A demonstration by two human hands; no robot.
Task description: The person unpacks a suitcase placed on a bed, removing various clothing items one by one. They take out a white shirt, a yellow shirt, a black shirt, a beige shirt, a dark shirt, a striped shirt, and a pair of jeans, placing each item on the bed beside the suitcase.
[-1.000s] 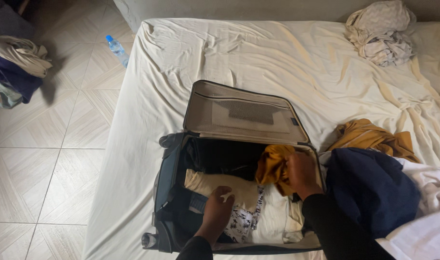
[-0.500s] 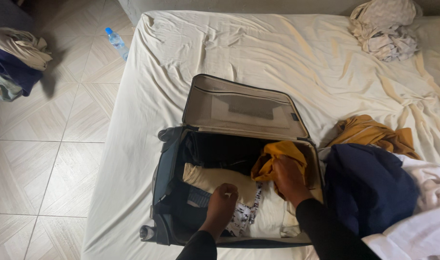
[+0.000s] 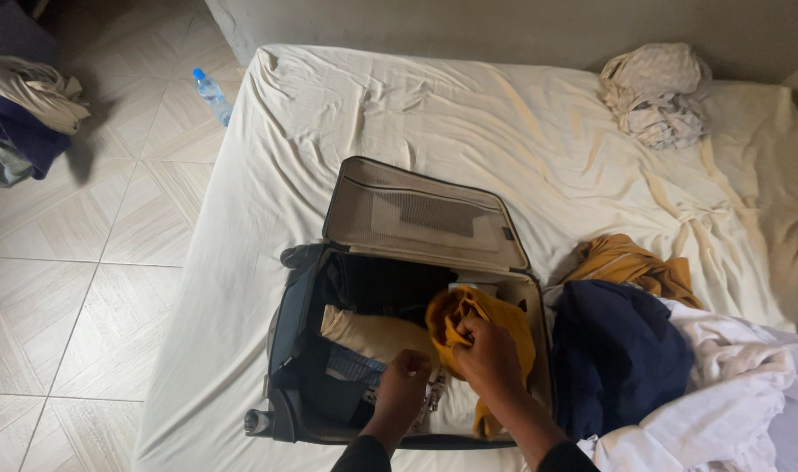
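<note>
head view, left to right: a heap of clothes (image 3: 19, 114) sits on the tiled floor (image 3: 84, 288), with a plastic water bottle (image 3: 213, 94) near the bed (image 3: 469, 114). on the cream sheet an open dark suitcase (image 3: 285, 350) lies with its lid (image 3: 421, 214) propped back. inside it, the left hand (image 3: 400, 391) is curled shut on folded pale clothing (image 3: 373, 336), touching a patterned piece; what it grips is unclear. just beside it, the right hand (image 3: 486, 354) closes on a mustard garment (image 3: 456, 319) in the suitcase's right half. a navy garment (image 3: 617, 350) and white laundry (image 3: 731, 393) lie further right.
</note>
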